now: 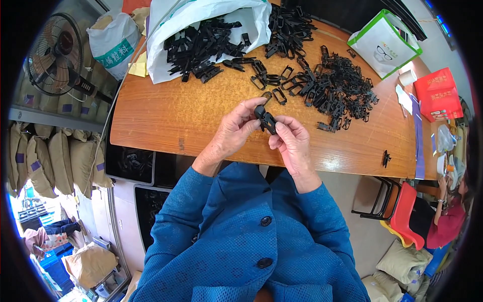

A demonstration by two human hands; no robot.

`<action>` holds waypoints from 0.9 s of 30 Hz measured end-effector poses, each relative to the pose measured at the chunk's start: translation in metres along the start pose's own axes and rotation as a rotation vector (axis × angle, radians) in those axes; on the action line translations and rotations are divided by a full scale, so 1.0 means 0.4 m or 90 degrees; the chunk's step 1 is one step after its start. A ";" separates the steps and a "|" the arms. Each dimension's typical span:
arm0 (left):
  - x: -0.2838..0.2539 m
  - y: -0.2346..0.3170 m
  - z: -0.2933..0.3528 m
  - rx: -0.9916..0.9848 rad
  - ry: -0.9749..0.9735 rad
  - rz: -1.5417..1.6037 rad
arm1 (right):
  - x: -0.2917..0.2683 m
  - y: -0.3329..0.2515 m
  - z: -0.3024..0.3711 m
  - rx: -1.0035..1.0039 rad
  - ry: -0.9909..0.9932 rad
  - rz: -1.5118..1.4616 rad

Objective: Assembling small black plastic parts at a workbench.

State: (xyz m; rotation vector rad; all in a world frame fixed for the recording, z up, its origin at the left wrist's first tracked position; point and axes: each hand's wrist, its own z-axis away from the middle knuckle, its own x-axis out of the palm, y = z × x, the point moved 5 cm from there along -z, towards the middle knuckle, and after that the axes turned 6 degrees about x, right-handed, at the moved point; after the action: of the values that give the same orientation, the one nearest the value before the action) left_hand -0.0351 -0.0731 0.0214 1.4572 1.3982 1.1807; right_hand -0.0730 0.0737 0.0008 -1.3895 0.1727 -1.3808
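Right now, both hands meet above the front part of the desk point(166, 113), around the middle of its near edge, with a small black plastic piece point(266, 120) between them. The left hand point(234, 128) pinches the piece's upper end between thumb and fingers; the right hand point(293, 143) grips its lower end the same way, thumb on top. The piece is tilted, held off the desk.

At the desk's far left, a large white sack point(157, 58) lies on its side, its mouth toward the near edge, and a pile of long black parts point(198, 50) spills out of it. A yellow paper point(139, 65) sits at the desk's left edge, beside the sack. Another black heap point(289, 32) lies at the desk's far middle, and a wide scatter of small black frames point(344, 83) covers the right of its centre. One lone black part point(386, 159) lies near the desk's front right corner, well apart from the rest.

On the desk's far right stand a white bag with green trim point(385, 48) and a white roll point(407, 77), with a red box point(437, 95) near them. Left of the desk is a fan point(56, 53); right of it, a red chair point(406, 216).
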 end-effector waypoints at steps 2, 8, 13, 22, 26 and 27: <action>0.007 -0.005 0.007 0.019 0.002 -0.011 | 0.004 -0.002 0.007 -0.006 0.009 0.024; 0.016 -0.018 0.013 0.034 0.065 -0.045 | -0.011 0.000 0.007 -0.017 0.022 0.080; 0.037 -0.009 0.008 -0.012 0.014 -0.175 | -0.036 0.005 0.001 -0.019 0.029 0.080; 0.046 -0.049 0.033 -0.141 -0.152 -0.269 | -0.017 -0.013 0.067 -0.118 0.035 0.524; 0.075 -0.069 0.037 -0.161 -0.104 -0.139 | -0.026 -0.036 0.077 -0.162 0.049 0.448; 0.077 -0.070 0.041 -0.160 -0.077 -0.101 | -0.041 -0.032 0.074 -0.118 0.025 0.382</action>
State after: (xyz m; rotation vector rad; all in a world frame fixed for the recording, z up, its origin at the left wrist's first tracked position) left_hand -0.0279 -0.0388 -0.0067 1.1996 1.2108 1.1044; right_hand -0.0625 0.1073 0.0090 -1.3132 0.6985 -0.9037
